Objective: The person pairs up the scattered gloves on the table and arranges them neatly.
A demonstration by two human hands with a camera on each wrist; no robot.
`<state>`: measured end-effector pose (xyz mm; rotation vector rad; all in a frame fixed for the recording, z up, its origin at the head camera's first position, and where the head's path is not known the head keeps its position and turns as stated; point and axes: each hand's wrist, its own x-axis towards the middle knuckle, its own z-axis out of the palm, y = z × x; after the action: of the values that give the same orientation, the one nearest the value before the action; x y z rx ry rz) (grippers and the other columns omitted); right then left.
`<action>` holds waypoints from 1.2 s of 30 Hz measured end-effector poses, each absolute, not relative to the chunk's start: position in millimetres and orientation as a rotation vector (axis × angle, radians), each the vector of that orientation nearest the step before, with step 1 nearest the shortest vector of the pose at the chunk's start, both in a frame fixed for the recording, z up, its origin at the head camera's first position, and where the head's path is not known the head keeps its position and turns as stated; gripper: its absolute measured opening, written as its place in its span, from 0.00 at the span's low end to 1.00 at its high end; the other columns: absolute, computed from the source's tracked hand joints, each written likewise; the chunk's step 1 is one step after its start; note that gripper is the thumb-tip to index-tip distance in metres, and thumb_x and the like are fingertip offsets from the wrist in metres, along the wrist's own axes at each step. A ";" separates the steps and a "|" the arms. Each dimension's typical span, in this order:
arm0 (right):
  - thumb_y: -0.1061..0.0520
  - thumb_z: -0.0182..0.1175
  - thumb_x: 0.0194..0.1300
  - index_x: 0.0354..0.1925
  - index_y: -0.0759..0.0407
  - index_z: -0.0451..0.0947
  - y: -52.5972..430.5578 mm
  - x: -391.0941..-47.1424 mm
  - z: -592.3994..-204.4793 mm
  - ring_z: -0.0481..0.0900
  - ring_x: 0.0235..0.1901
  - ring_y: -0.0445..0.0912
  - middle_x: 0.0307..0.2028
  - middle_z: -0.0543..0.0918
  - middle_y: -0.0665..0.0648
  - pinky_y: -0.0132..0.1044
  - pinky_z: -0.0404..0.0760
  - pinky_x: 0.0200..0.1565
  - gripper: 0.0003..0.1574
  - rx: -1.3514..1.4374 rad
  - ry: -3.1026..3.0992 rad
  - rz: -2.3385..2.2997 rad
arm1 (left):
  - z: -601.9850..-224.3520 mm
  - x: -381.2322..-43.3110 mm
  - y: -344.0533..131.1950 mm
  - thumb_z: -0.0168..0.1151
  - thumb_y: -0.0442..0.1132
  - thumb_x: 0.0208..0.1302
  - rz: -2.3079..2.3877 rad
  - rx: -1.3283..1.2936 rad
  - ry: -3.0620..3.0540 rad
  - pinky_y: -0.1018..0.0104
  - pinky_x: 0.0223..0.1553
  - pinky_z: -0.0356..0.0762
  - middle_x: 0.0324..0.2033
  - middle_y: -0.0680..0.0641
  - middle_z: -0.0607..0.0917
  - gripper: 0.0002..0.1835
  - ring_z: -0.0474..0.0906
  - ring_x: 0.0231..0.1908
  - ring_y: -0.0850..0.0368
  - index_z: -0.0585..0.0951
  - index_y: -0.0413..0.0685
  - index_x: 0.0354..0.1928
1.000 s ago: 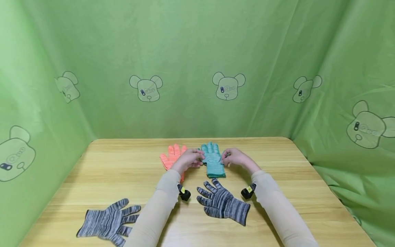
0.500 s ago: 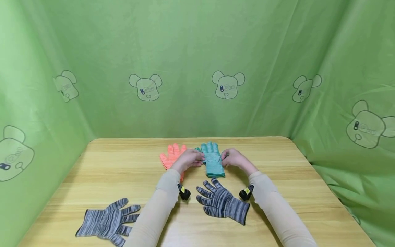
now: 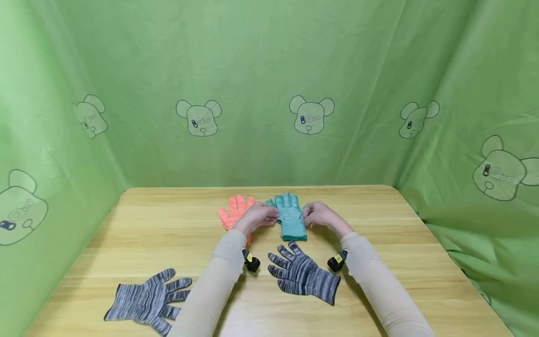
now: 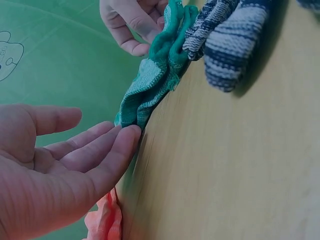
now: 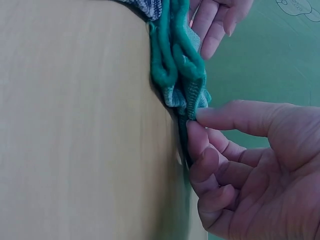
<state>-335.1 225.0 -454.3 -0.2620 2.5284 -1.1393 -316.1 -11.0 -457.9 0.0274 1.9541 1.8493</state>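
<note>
While right hand pinches teal gloves by their right edge, far on the table, left hand touches their left side, fingers extended. Likely squaring stacked layers; next move calls for gentle release.

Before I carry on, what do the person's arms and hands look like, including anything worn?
The left sleeve and right sleeve are long, plain and pale beige. Each bears, on its inner side, a small black device with a yellow marking. The left hand and right hand are bare.
</note>
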 end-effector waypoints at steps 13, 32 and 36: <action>0.66 0.64 0.51 0.32 0.64 0.74 230.0 -333.9 -448.8 0.75 0.26 0.45 0.28 0.78 0.53 0.35 0.79 0.31 0.09 -0.258 2.515 -1.159 | -450.1 -308.8 -15.8 0.51 0.37 0.73 1.829 0.039 1.982 0.54 0.57 0.79 0.58 0.35 0.77 0.22 0.79 0.53 0.42 0.71 0.34 0.64; 0.60 0.63 0.58 0.47 0.68 0.74 249.3 -327.9 -438.1 0.78 0.34 0.52 0.37 0.79 0.59 0.43 0.83 0.39 0.20 -0.269 2.544 -1.169 | -429.2 -292.0 -32.2 0.52 0.37 0.71 1.849 0.093 2.007 0.47 0.65 0.71 0.65 0.35 0.71 0.24 0.72 0.62 0.37 0.69 0.36 0.66; 0.60 0.62 0.59 0.48 0.69 0.74 251.6 -322.7 -436.4 0.78 0.34 0.53 0.35 0.79 0.58 0.43 0.82 0.40 0.20 -0.298 2.548 -1.179 | -426.9 -287.0 -35.8 0.52 0.38 0.72 1.831 0.110 2.033 0.47 0.64 0.72 0.65 0.36 0.72 0.23 0.73 0.62 0.38 0.70 0.37 0.65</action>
<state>-322.7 251.6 -436.4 -0.2978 2.5476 -1.1786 -287.0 -35.8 -426.9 0.1105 2.0333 1.8313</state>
